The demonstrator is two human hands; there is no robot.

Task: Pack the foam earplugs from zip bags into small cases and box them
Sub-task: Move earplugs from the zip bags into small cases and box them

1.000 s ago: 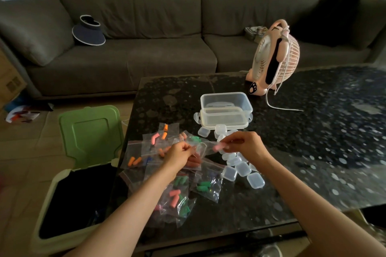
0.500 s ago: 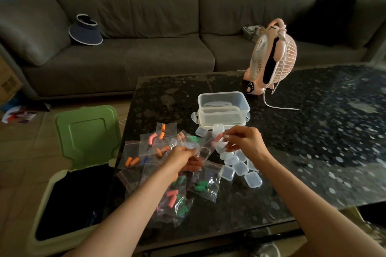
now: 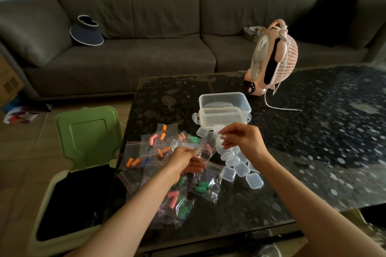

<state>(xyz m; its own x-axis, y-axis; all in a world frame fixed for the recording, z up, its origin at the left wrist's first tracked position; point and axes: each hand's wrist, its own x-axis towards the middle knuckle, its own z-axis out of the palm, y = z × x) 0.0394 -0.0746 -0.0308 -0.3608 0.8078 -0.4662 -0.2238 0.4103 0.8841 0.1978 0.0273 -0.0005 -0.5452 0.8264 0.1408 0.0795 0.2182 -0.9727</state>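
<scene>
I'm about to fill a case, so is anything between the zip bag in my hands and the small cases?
Nothing visible does. The left hand and right hand hold the zip bag above the table, close beside the pile of small cases. Other bags lie under it, not between.

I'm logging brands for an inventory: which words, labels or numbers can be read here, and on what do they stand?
No text can be read.
On the cardboard box: dark printed marks, too blurred to read.
On the paper on the floor: coloured print, too small to read.
On the fan: a paw print only, no words.
On the zip bags, cases and box: no print shows.
</scene>
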